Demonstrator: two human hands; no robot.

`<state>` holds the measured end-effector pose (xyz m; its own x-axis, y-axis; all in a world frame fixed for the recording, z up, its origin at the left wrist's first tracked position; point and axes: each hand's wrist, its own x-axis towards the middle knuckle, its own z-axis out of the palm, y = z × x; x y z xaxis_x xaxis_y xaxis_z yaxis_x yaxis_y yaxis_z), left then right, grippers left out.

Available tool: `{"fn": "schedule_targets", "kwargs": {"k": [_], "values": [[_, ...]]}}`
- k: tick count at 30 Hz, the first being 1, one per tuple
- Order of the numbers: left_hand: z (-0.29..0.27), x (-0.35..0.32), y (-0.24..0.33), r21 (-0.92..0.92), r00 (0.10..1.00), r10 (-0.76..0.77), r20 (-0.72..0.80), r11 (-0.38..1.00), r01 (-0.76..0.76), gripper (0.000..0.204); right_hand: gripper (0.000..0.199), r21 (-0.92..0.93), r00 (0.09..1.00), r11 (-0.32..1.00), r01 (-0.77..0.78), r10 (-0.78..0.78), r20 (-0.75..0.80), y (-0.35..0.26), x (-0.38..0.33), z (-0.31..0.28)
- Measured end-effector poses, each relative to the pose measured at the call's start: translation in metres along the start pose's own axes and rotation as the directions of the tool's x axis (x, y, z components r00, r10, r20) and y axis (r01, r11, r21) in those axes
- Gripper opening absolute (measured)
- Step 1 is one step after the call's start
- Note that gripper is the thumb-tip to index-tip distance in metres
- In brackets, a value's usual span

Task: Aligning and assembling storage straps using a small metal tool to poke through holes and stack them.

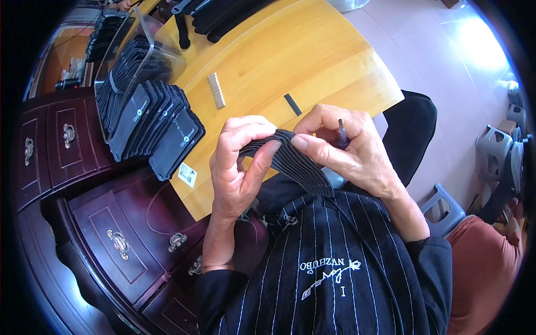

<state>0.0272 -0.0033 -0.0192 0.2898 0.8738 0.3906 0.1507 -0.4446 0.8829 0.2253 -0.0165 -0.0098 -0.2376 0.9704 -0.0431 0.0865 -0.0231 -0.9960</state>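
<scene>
A black ribbed knit piece (304, 170), bent into an arch, is held up in front of my chest. My left hand (240, 162) pinches its upper left end between thumb and fingers. On the other side my right hand (349, 148) grips its upper edge with thumb and forefinger. Tucked in the curled fingers of that hand is a small slim tool (342, 134) with a dark tip and a purplish body; its kind cannot be made out. Beyond my hands, a short dark strip (292, 104) and a pale segmented strip (216, 90) lie on the yellow wooden table (279, 47).
A clear plastic bin (146, 33) at the left holds bundled black knit goods, with carded black pieces (164, 123) fanned beside it. A white label (187, 175) lies near the table's edge. Dark red drawers (111, 234) stand left; grey stools (444, 209) and a person's brown garment (483, 268) right.
</scene>
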Motion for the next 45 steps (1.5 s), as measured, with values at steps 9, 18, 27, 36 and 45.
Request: {"fn": "schedule_targets", "kwargs": {"k": [9, 18, 27, 36, 45], "values": [[-0.003, 0.006, 0.01, 0.235, 0.987, 0.1, 0.128, 0.963, -0.128, 0.028, 0.019, 0.297, 0.988, 0.944, -0.145, 0.124, 0.089, 0.007, 0.003, 0.0], [-0.008, 0.008, 0.013, 0.417, 0.96, 0.234, 0.156, 0.865, -0.279, 0.027, 0.017, 0.26, 0.982, 0.954, -0.153, 0.117, 0.15, 0.002, 0.006, -0.004], [-0.016, 0.01, 0.013, 0.374, 0.964, 0.17, 0.204, 0.896, -0.237, 0.026, 0.014, 0.026, 0.998, 0.998, 0.052, -0.053, 0.037, -0.003, 0.007, 0.001], [-0.012, 0.014, 0.019, 0.425, 0.971, 0.07, 0.23, 0.89, -0.165, 0.02, 0.01, -0.122, 0.968, 0.964, 0.237, -0.245, -0.052, 0.011, 0.005, 0.013], [-0.009, 0.009, 0.01, 0.451, 0.964, 0.099, 0.245, 0.869, -0.204, 0.026, 0.017, 0.809, 0.905, 0.423, -0.408, 0.308, 0.295, 0.037, 0.009, 0.017]]}}
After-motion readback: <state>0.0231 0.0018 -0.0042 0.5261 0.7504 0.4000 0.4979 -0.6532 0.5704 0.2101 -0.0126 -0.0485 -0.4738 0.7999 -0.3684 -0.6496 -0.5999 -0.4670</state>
